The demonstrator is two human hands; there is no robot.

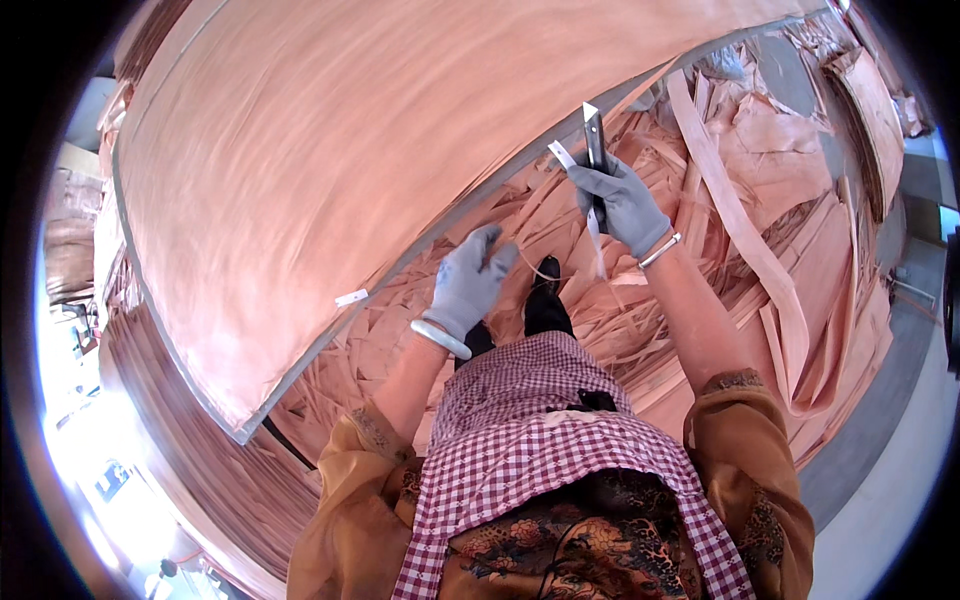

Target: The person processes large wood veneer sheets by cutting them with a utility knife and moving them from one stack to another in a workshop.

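Note:
My right hand [622, 203], in a grey glove, grips a utility knife [594, 138] with a black handle and its blade pointing up and away. A narrow white strip [562, 154] sticks out beside the knife, and a pale tail of it hangs below the hand. My left hand [468, 283], also gloved in grey, hovers near the table edge with thumb and fingers apart and nothing visible in it. Ahead, a broad pinkish-brown sheet of wood veneer [330, 150] covers the table. A short white piece [352, 298] lies at its near edge.
Torn veneer scraps [770, 150] are heaped on the floor around my feet and to the right. One long veneer strip [745, 240] curves across them. A stack of veneer sheets [190, 430] stands at the left. The grey table edge [430, 236] runs diagonally before me.

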